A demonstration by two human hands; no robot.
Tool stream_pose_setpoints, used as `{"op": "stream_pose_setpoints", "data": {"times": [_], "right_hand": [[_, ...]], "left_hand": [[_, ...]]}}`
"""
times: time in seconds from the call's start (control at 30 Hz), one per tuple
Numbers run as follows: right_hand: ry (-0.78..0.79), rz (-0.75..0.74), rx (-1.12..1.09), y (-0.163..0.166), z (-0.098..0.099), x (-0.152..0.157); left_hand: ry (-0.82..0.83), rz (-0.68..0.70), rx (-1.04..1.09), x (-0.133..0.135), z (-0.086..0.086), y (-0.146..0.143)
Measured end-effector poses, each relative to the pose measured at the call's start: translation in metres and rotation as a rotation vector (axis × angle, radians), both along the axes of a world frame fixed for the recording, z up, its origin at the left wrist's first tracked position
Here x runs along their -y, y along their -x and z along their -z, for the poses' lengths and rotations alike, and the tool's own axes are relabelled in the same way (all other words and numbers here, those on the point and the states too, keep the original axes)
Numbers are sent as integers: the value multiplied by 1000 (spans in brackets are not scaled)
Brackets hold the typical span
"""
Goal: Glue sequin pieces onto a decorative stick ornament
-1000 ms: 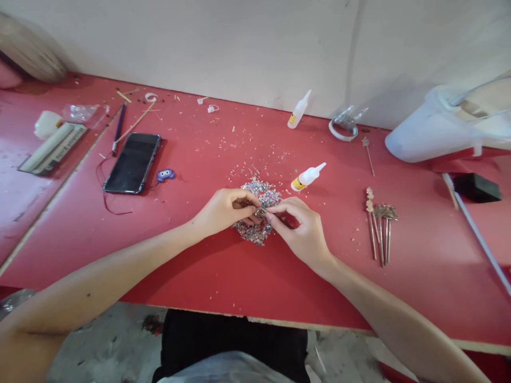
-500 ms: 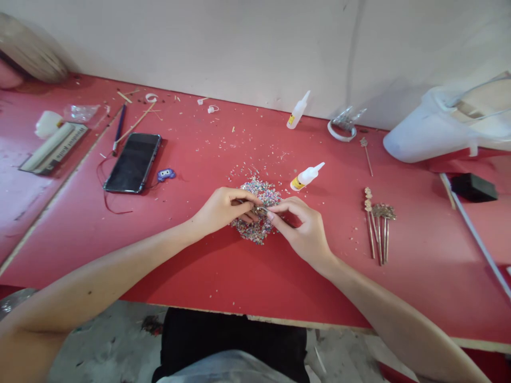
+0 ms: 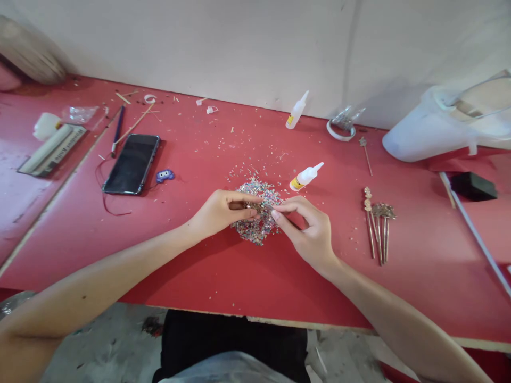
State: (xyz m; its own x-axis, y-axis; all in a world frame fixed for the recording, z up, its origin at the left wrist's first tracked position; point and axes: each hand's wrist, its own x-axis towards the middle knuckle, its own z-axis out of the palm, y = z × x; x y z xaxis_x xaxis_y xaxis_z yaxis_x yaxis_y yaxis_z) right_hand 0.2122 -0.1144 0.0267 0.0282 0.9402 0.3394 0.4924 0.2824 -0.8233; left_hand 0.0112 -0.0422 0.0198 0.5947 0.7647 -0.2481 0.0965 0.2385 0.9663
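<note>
Small multicoloured rhinestones (image 3: 255,234) lie heaped on the red table, under and between my hands. My left hand (image 3: 223,213) is closed over the heap, with thumb and fingers around a small gold-brown metal piece (image 3: 254,206) that is mostly hidden. Facing it from the right, my right hand (image 3: 305,226) pinches thumb and forefinger together at the heap's right side. What sits in that pinch is too small to make out. Just behind my right hand lies a glue bottle (image 3: 305,177) with a yellow label and a white nozzle.
Hair sticks (image 3: 377,229) with ornamental heads lie at right, and another hair stick (image 3: 366,154) behind them. A second glue bottle (image 3: 297,110), a tape roll (image 3: 341,131), a white bucket (image 3: 419,125) and a black block (image 3: 474,186) stand farther back. A phone (image 3: 131,164) lies left.
My hands have drawn slightly apart. My left thumb has shifted lower, and my right fingertips have moved a little right, away from the metal piece.
</note>
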Motion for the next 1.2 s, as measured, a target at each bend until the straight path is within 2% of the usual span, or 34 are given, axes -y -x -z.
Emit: {"op": "stream_pose_setpoints", "data": {"times": [0.13,0.33,0.57,0.63,0.73,0.87,0.97,1.1,1.2], "right_hand": [[-5,6,-46,0,0,2],[42,26,-146,-3,3,1],[-125,-20,-205,-5,-2,3],[-179,-35,-219,-5,-4,3],[-239,-34,-224,-6,-4,3],[-259,3,-205,-8,-2,4],[-258,8,-209,-9,-1,4],[-229,10,-248,-8,0,2],[-208,22,-299,-8,1,-1]], "left_hand": [[67,-33,6,4,-3,1],[151,-7,47,8,-7,1],[227,-44,140,8,-13,1],[228,10,133,4,-17,4],[213,170,54,-5,-24,12],[187,224,-61,-13,-32,27],[154,136,-64,-15,-33,40],[95,-113,-65,-18,-31,53],[57,-188,-67,-18,-29,54]]}}
